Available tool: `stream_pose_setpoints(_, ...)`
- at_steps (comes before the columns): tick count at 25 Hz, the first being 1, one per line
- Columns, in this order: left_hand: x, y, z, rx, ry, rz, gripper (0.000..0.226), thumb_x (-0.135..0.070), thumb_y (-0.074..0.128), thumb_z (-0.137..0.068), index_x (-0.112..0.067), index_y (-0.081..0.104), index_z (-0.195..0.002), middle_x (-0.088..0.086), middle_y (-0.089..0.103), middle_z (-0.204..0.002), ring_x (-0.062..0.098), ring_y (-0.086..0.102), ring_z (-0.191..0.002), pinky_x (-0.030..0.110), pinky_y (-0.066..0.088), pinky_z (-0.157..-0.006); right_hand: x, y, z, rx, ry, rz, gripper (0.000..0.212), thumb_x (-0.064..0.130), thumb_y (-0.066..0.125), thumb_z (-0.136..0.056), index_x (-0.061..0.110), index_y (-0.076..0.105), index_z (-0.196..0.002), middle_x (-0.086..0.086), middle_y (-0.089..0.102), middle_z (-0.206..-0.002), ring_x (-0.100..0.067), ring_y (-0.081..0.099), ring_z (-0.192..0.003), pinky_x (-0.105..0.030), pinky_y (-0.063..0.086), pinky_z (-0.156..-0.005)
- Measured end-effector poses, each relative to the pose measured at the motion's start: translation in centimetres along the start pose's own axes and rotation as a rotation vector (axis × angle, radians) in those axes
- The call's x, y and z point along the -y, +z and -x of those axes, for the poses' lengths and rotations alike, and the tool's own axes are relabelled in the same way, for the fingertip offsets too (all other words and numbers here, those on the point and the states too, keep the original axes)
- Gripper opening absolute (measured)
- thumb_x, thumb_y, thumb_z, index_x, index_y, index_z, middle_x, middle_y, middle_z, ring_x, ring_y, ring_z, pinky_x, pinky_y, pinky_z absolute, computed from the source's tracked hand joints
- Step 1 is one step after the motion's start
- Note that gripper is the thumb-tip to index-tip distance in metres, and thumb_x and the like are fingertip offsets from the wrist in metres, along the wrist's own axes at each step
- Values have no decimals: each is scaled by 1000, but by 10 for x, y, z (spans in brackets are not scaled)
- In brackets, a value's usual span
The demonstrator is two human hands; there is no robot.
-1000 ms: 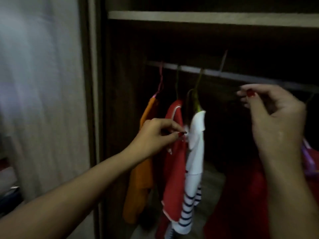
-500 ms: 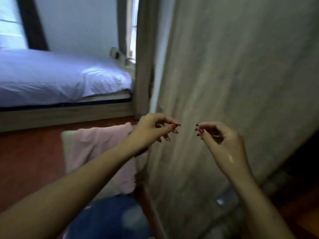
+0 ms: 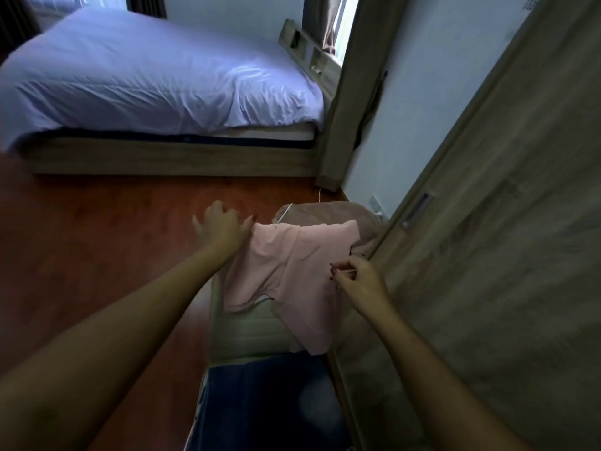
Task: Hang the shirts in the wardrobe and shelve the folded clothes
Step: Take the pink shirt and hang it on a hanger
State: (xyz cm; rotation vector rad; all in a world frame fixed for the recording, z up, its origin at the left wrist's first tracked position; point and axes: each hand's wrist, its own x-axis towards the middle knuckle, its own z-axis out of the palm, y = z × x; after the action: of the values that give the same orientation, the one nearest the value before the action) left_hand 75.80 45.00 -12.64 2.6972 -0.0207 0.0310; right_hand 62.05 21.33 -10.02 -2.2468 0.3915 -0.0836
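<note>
Reddish-brown wooden floor (image 3: 107, 242) fills the left of the view, and on it stands a pale ribbed laundry basket (image 3: 250, 330), the landmark for the rest. Nearest the person, a dark blue cloth (image 3: 270, 405) lies at the basket's near end. Draped across the basket's far rim is the soft pink short-sleeved shirt (image 3: 286, 271), spread loosely with one corner hanging down over the basket's right side.

The left hand (image 3: 221, 229) hovers at the shirt's far-left corner with fingers spread and nothing in them. The right hand (image 3: 356, 276) sits at the shirt's right edge with thumb and fingertips pinched together, apparently on the fabric or a thin white strand, though the picture does not settle which.

The shirt looks light, limp and thin, so it should lift with almost no effort but will sag and fold on itself. Taking it at both shoulders near the collar would likely keep it open for a hanger, whereas a single pinch would let it bunch.

Just right of the basket runs the grey-brown wood-grain sliding wardrobe door (image 3: 487, 255), leaving little room there. Left of the basket the floor is open. Beyond it sits a brown cushion (image 3: 325, 213) with a white cable (image 3: 286, 212), then the bed with pale lilac bedding (image 3: 156, 76) well apart.
</note>
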Motion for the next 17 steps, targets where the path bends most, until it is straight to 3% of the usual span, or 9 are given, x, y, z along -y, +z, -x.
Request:
stream_pose_setpoints(3, -24, 9, -18, 255, -19, -70, 72, -78, 31, -77, -17, 68, -86, 11, 64, -109, 34, 57, -108, 66, 19, -109, -17, 3, -2, 15, 16, -49, 14, 10, 61, -85, 8, 69, -96, -7, 70, -88, -23, 69, -83, -47, 58, -77)
stream_pose_setpoints(5, -36, 9, -21, 186, -6, 87, 45, -62, 46, -85, -22, 68, -85, 9, 68, -98, 32, 58, -106, 62, 15, -110, -20, 2, -4, 11, 55, -121, 12, 7, 60, -86, 14, 68, -91, -4, 69, -87, -24, 69, -85, -45, 59, -78)
stream_pose_setpoints(7, -43, 3, -8, 18, 150, 368, 22, -37, 55, -91, -23, 64, -77, -1, 63, -79, 28, 62, -95, 33, 35, -106, -16, -3, -1, -13, 81, -192, 13, 9, 59, -89, 19, 67, -87, -4, 70, -86, -24, 68, -84, -39, 59, -76)
stream_pose_setpoints(8, -47, -3, 6, -34, 275, 519, 19, -29, 57, -92, -26, 58, -74, -11, 59, -73, 22, 64, -86, 14, 41, -85, -13, -4, 5, -6, 117, -252, 12, 10, 57, -91, 16, 67, -86, -6, 70, -85, -23, 68, -81, -33, 59, -72)
stream_pose_setpoints(10, -51, -13, 40, 8, 541, 699, 25, -18, 55, -94, -35, 51, -77, -22, 57, -71, -1, 59, -74, 9, 36, -62, -3, -11, 2, 81, 291, -630, 18, 19, 53, -95, 6, 65, -93, -13, 70, -90, -23, 67, -83, -27, 58, -71)
stream_pose_setpoints(12, -46, -16, 71, 154, 750, 725, 33, -8, 53, -94, -40, 50, -85, -34, 58, -83, -12, 55, -76, 5, 38, -66, 19, -2, -13, 106, 457, -941, 34, 34, 50, -96, 2, 60, -105, -18, 68, -104, -28, 66, -95, -34, 56, -83)
stream_pose_setpoints(15, -37, -17, 101, 386, 979, 580, 16, -21, 53, -95, -36, 57, -99, -37, 56, -100, -19, 53, -91, 2, 38, -78, 28, 2, -43, -524, 332, -913, 29, 33, 57, -92, 14, 64, -112, -3, 72, -107, -24, 67, -87, -32, 56, -85)
stream_pose_setpoints(16, -36, -16, 105, 438, 1021, 543, 13, -28, 54, -94, -37, 57, -103, -33, 56, -104, -21, 51, -92, 1, 37, -78, 35, -4, -36, -386, 331, -869, 22, 23, 61, -91, 10, 67, -108, -4, 75, -95, -22, 69, -77, -31, 59, -74)
stream_pose_setpoints(17, -34, -15, 109, 461, 1049, 532, 12, -32, 55, -92, -38, 55, -102, -29, 56, -105, -23, 49, -91, -1, 35, -78, 40, 2, -30, -102, 418, -859, 17, 11, 62, -88, 4, 67, -102, -8, 75, -82, -20, 69, -68, -30, 60, -65)
